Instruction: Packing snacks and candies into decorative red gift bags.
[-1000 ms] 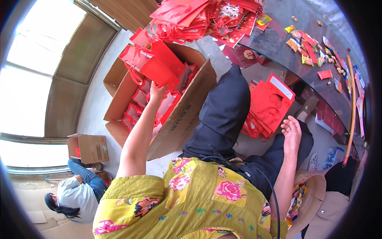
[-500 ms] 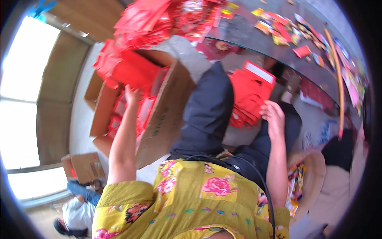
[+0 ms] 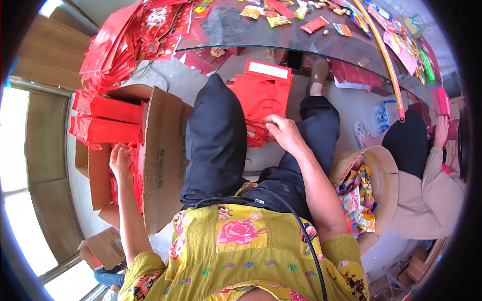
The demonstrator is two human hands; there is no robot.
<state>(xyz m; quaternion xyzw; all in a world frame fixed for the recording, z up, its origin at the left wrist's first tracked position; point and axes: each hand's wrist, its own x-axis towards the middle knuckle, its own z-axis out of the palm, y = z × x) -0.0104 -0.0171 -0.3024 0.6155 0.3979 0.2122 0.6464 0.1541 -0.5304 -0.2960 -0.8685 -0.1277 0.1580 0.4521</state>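
Clearly red dominates here: a stack of flat paper bags lies between the person's two legs in dark trousers, fanned slightly so that several edges show at the lower end. These bags are a bright, plain red, with a white rectangular panel along the far end of the top one and soft ribbon handles in the same red, looped loosely over its face. The right hand is at the near edge of this stack, its fingers bent over the handles; whether they grip a bag or only touch it, I cannot tell.

At the left, a tall brown carton stands open, holding more red bags. Two opened-out bags lie side by side across its far end, boxy and smooth-sided, with handles hanging at their outer ends. The left hand is just below them at the carton's mouth, its fingers loosely curled; I cannot tell whether they touch the red behind them.

Beyond, a thick pile of flat red bags leans over the end of the glass surface, beside patterned red ones with pale dots. At the right sits a round tan container of colourful wrapped packets.
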